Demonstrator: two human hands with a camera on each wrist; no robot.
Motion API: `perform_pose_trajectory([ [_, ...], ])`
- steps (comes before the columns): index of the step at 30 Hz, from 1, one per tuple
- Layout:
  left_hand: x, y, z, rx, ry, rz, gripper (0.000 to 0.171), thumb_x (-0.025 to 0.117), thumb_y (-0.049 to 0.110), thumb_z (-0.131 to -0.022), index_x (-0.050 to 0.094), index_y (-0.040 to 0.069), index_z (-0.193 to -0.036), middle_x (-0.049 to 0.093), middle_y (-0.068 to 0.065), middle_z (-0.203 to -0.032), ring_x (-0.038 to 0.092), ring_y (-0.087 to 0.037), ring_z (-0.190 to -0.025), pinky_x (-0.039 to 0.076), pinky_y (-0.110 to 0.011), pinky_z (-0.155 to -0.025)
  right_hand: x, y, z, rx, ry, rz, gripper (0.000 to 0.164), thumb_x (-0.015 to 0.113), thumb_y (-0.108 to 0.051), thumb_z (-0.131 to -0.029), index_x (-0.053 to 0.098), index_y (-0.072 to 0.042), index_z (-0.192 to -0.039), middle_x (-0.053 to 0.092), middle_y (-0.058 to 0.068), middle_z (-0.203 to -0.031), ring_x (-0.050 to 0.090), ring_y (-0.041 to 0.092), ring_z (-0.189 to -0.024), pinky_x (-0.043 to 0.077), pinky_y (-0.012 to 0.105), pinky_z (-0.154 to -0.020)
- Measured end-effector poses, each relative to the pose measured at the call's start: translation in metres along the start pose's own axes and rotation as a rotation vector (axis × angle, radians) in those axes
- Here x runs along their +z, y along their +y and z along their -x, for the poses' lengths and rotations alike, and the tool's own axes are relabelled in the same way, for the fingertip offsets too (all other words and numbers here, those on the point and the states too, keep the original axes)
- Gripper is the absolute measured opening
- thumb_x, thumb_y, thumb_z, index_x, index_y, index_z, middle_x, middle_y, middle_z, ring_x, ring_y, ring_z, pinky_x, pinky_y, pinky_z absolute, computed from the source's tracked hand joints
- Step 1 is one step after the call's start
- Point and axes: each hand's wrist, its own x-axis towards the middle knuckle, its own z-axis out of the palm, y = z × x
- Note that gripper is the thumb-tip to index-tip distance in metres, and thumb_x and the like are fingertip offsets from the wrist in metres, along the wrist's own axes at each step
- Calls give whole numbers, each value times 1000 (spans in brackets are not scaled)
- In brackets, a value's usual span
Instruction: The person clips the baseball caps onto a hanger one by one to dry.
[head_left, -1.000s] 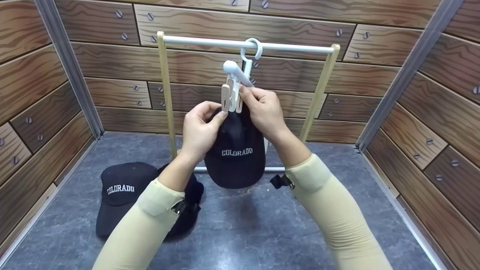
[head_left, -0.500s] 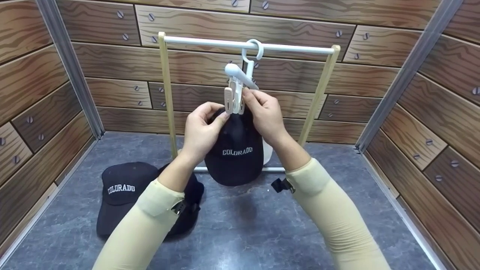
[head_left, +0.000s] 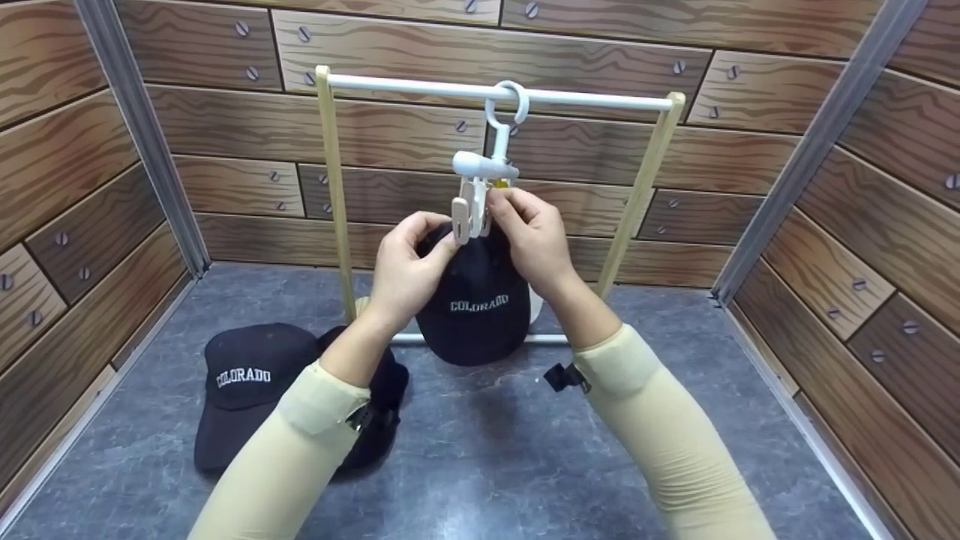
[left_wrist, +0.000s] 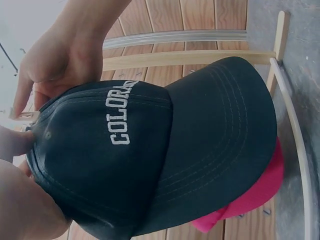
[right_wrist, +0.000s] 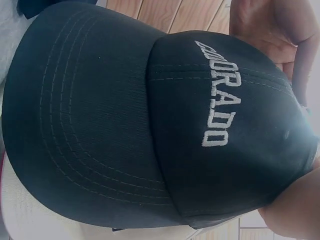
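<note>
A black baseball cap (head_left: 480,292) with white COLORADO lettering hangs brim down below a white hanger (head_left: 484,164). The hanger's pale clothespins (head_left: 471,214) meet the top of its crown. My left hand (head_left: 409,266) pinches the crown's top edge between thumb and fingers, just left of the clothespins. On the other side my right hand (head_left: 536,236) pinches a clothespin with thumb and index finger. The left wrist view shows a pink cap (left_wrist: 260,187) behind the black brim. In the right wrist view, a cream cap (right_wrist: 40,220) lies behind it too.
The hanger's hook loops over the white rail (head_left: 600,98) of a small wood-framed rack (head_left: 327,180). At the left on the grey floor rest another black COLORADO cap (head_left: 259,360) and a further dark cap (head_left: 386,390), partly behind my left forearm. Plank-patterned walls enclose three sides.
The hanger's bar has turned from a steep slant to nearly level, and its clothespins sit lower. Both hands have shifted slightly down and right, while the cap's brim has risen a little.
</note>
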Motion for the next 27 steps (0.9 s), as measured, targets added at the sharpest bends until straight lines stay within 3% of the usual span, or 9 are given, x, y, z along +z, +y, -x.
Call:
perform_pose_trajectory([
  [4, -1, -4, 2, 8, -3, -46, 18, 80, 10, -101, 77, -1, -116, 78, -9, -108, 70, -21, -99, 54, -33, -91, -2, 4, 3, -27, 1, 30, 28, 66, -22, -112, 83, 1, -112, 78, 1, -104, 67, 12, -98, 54, 28, -90],
  [11, -3, -13, 11, -2, -12, -108, 37, 81, 21, -102, 72, 2, -133, 76, -10, -124, 70, -23, -113, 53, -41, -102, -5, 15, 11, -84, 32, 66, 24, 67, -18, -112, 82, 1, -112, 78, 2, -102, 68, 15, -95, 54, 28, -86],
  [18, -8, -24, 19, -11, -26, -177, 56, 80, 30, -104, 64, 1, -149, 68, -14, -143, 65, -27, -130, 48, -44, -114, -7, 27, 20, -135, 63, 76, 24, 69, -18, -111, 81, 1, -118, 79, 6, -117, 72, 20, -112, 54, 33, -101],
  [27, -17, -39, 27, -25, -47, -189, 71, 82, 30, -103, 53, -2, -159, 60, -18, -150, 61, -30, -129, 46, -46, -114, -12, 47, 34, -172, 57, 140, 32, 72, -19, -108, 76, 2, -132, 73, 13, -130, 66, 26, -126, 47, 37, -113],
])
